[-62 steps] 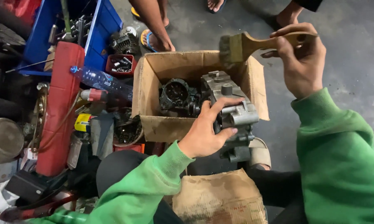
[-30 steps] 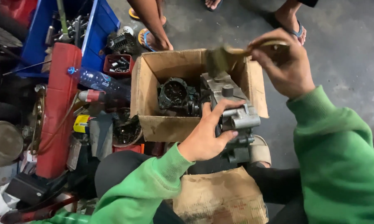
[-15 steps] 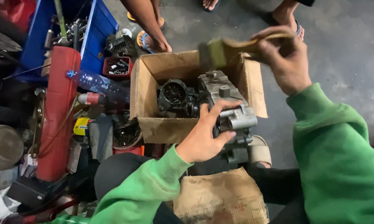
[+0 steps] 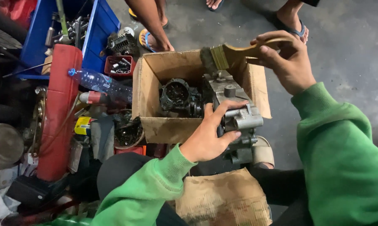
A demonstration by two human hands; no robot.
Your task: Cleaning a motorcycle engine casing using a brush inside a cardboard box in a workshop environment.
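Note:
My left hand (image 4: pixel 212 138) grips a grey metal engine part (image 4: pixel 235 113), holding it tilted over the near right corner of an open cardboard box (image 4: pixel 155 83). My right hand (image 4: pixel 287 58) holds a wooden-handled paintbrush (image 4: pixel 235 53); its dark bristles touch the far top end of the metal part. Inside the box lies a dark, greasy engine component (image 4: pixel 178 97). Both my sleeves are green.
A blue crate (image 4: pixel 94 29) with tools stands at the far left, beside a red cylinder (image 4: pixel 59 113), a plastic bottle (image 4: pixel 99 83) and a small red tray of bolts (image 4: pixel 121 65). Other people's sandalled feet (image 4: pixel 149 39) stand beyond the box. Folded cardboard (image 4: pixel 224 201) lies on my lap.
My right hand has swung the brush from up at the right down and left, so the bristles now meet the top of the metal part. My left hand keeps its hold.

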